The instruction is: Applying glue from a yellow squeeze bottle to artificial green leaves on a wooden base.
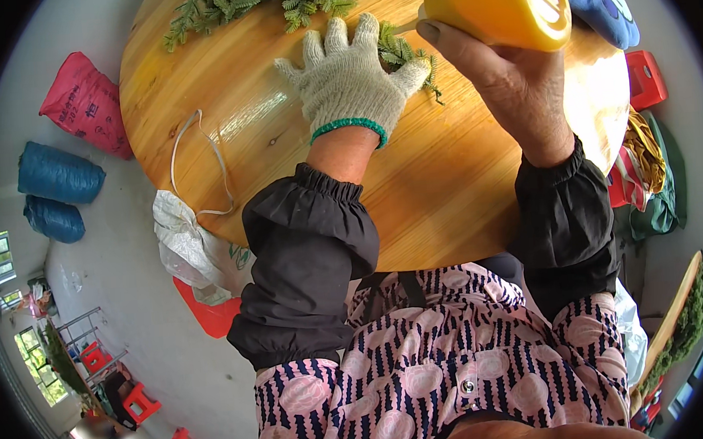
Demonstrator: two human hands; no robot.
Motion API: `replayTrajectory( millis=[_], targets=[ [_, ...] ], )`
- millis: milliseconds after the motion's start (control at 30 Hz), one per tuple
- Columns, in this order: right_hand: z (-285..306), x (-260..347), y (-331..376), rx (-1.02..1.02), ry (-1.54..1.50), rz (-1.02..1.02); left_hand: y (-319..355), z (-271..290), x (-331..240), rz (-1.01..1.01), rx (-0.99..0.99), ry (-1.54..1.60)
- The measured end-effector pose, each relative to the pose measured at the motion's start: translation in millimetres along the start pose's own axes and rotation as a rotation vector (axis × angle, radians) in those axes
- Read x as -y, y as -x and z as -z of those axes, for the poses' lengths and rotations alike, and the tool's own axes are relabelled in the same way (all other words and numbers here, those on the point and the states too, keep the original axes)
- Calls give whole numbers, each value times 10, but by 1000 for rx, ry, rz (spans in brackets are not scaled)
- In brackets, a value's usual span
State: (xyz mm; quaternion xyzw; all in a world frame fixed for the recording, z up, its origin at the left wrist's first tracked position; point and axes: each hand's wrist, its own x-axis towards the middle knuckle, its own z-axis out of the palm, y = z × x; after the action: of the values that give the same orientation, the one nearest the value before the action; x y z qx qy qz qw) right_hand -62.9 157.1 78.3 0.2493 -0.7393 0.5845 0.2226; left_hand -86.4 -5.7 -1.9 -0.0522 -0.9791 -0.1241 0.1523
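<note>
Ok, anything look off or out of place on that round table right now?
Only one hand is gloved: the left hand wears a knit glove and presses a green sprig, while the bare right hand holds a yellow bottle. A loose white cord trails off the wooden table edge. Nothing spilled.

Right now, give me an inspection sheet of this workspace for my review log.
Surface: round wooden table, bare in the middle.
Job's things: green sprig under the gloved left hand; yellow plastic tool in the bare right hand.
Clutter: green fronds along the far edge; white looped cord near the table's left edge.
Grippers: left flat on the sprig; right closed around the tool.
Cables: nothing seen apart from the cord.
Surroundings: pink sack, blue rolls, red stools on the floor.
</note>
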Motion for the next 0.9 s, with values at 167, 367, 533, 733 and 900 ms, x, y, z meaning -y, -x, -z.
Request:
replayTrajectory(
  millis=[167, 367, 533, 733, 900],
  targets=[
    [-78, -179, 60, -9, -202, -191, -26, -12, -52, 7, 22, 8],
    [-75, -372, 23, -77, 81, -73, -27, 8, -63, 22, 67, -18],
    [-97, -306, 15, -67, 9, -90, -30, 34, -73, 43, 92, -8],
    [-98, -410, 28, 10, 10, -129, -26, 12, -61, 33, 70, 10],
    [-106, -340, -6, -16, 19, -91, -22, 10, -58, 27, 74, -2]
  ],
)
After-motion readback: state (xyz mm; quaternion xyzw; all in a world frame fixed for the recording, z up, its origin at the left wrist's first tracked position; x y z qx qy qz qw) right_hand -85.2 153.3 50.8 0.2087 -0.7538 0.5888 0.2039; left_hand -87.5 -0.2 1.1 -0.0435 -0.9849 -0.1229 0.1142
